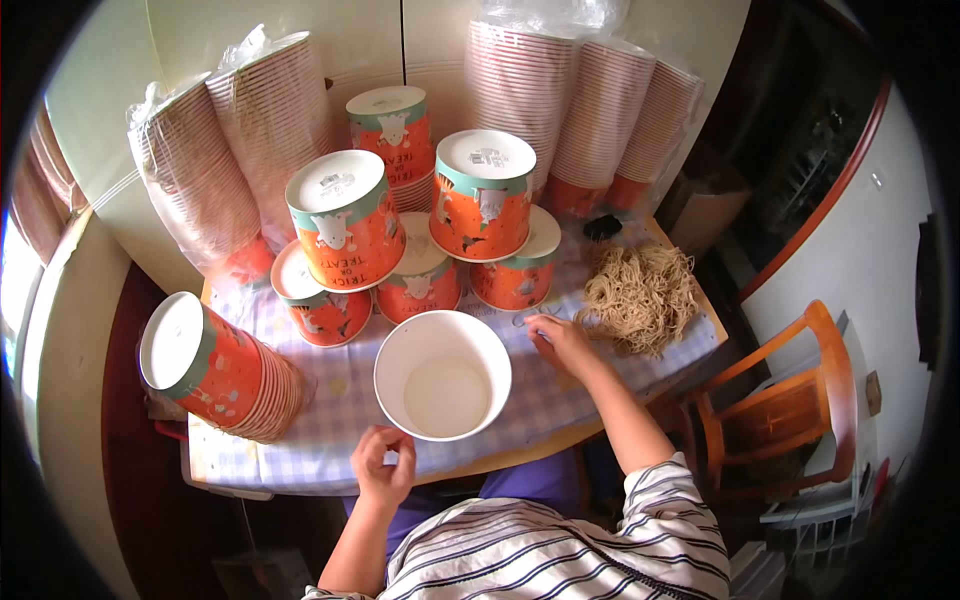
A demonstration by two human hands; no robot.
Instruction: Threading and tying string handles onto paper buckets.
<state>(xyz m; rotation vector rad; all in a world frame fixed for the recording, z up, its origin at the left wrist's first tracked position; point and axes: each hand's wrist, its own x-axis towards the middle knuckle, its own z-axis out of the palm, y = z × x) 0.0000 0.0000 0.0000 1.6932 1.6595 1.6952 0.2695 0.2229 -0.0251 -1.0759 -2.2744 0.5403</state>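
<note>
Left of the white paper bucket (440, 350), the stack of nested buckets (225, 375) looks tilted, and a stray elbow could topple it. At the bucket's near left rim, the left grip (383, 470) has its fingers curled; I cannot tell whether it touches the rim or pinches anything thin. The bucket stands mouth up between the hands and could skid if a knuckle knocked it. Behind it, the piled upturned buckets (345, 225) could tumble if it were shoved back. Right of it, the right grip (560, 345) has bent fingers, any thin contents impossible to tell; beyond, the string pile (643, 298) could knot if tugged hastily. As for materials, the stack has smooth printed card walls, the bucket is plain, round and pale inside, the checked cloth (335, 395) beneath is soft-looking, and the string is kinked and rough.
</note>
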